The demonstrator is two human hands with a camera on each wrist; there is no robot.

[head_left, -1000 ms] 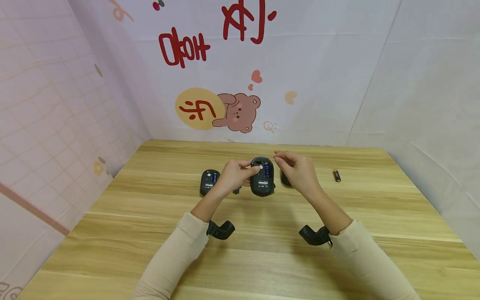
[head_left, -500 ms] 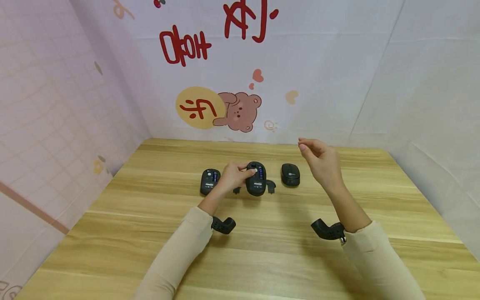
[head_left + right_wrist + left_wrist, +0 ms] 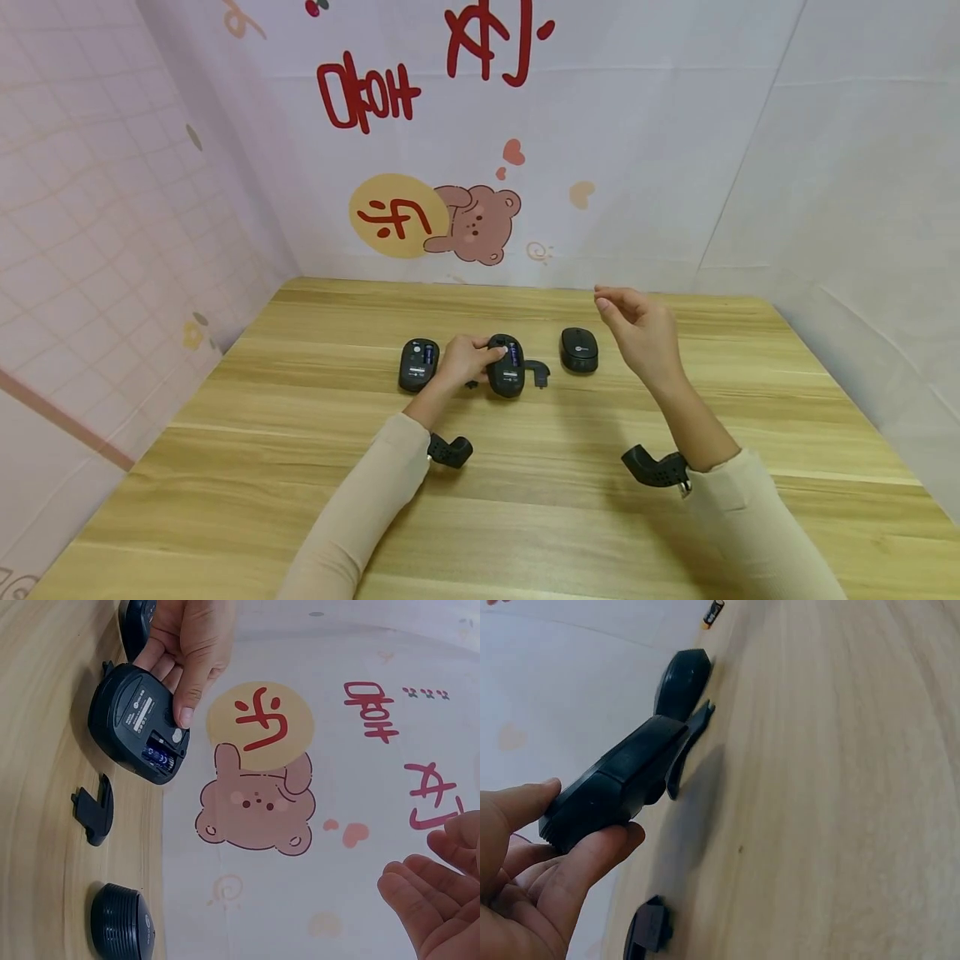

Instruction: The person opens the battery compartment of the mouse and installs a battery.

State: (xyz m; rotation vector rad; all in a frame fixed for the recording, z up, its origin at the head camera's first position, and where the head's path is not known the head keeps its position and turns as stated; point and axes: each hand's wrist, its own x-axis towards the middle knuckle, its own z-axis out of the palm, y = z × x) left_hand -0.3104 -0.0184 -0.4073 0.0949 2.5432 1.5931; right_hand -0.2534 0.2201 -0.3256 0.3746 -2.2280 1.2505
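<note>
My left hand (image 3: 462, 364) grips a black computer mouse (image 3: 507, 377) between thumb and fingers, lifted off the table with its underside turned up. A blue battery (image 3: 159, 756) sits in the mouse's uncovered compartment. Just right of it on the table lies a black battery cover (image 3: 538, 372); a second cover (image 3: 471, 384) is partly behind my left hand. My right hand (image 3: 647, 337) is raised at the right, fingers loosely bent, with nothing visible in it. Nearest to it stands another black mouse (image 3: 580, 351), top side up.
To the left, a third mouse (image 3: 418, 365) lies underside up with a blue battery in it. A loose black-and-gold battery (image 3: 712, 613) lies farther right on the table, hidden in the head view by my right hand. A printed cloth wall (image 3: 622, 125) borders the table's back.
My right hand has moved away to the right from the held mouse, uncovering the upright mouse. My left hand has brought its mouse slightly left and lower.
</note>
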